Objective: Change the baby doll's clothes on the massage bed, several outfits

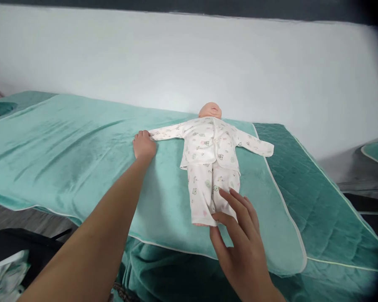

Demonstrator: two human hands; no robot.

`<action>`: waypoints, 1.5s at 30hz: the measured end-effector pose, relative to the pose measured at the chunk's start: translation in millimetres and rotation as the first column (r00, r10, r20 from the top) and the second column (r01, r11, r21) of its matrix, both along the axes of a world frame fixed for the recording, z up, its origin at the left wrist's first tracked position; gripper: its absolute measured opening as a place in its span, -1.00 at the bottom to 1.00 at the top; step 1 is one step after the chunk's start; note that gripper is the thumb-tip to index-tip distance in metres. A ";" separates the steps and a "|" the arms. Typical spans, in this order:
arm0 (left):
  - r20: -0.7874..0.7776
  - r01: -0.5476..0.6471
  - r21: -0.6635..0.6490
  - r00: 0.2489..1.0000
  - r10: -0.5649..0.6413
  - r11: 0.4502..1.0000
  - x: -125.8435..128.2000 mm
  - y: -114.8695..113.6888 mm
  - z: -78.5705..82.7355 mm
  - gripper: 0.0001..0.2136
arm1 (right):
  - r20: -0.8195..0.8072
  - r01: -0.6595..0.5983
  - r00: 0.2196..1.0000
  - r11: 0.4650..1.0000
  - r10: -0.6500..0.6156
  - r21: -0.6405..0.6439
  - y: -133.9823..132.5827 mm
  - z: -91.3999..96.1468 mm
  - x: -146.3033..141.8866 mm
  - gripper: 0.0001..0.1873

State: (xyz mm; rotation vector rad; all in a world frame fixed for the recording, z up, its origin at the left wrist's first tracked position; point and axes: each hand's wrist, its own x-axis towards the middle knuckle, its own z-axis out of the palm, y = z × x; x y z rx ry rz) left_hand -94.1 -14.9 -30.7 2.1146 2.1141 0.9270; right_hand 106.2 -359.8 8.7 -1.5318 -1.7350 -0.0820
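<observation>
A baby doll (210, 110) lies on its back on a light green blanket (82, 147), head toward the wall. It wears a white printed top (209, 144) and white printed trousers (208, 188). My left hand (143, 145) reaches far out and its closed fingers pinch the end of the doll's left-side sleeve (164, 133). My right hand (241, 235) rests near the trouser legs, fingers spread flat on the cloth, thumb at the hem.
The blanket covers a bed with a darker green quilted cover (318, 197) showing at right. A white wall (189, 63) runs behind. Dark floor and a white patterned cloth (6, 272) lie at lower left.
</observation>
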 end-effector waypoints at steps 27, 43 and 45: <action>-0.102 -0.025 -0.025 0.995 0.022 0.999 1.4 -0.3 4.7 -0.66 | -0.226 0.246 0.930 0.948 -0.290 -0.203 -24.9 -57.1 36.5 -0.71; -0.108 -0.029 -0.029 0.994 0.026 0.999 0.9 3.2 2.4 -0.66 | -0.196 0.169 0.959 0.969 -0.204 -0.179 -36.4 -50.0 24.4 -0.62; -0.108 -0.028 -0.022 0.994 0.026 0.999 1.1 3.4 2.2 -0.66 | -0.159 0.161 0.970 0.976 -0.184 -0.144 -35.9 -45.1 17.4 -0.55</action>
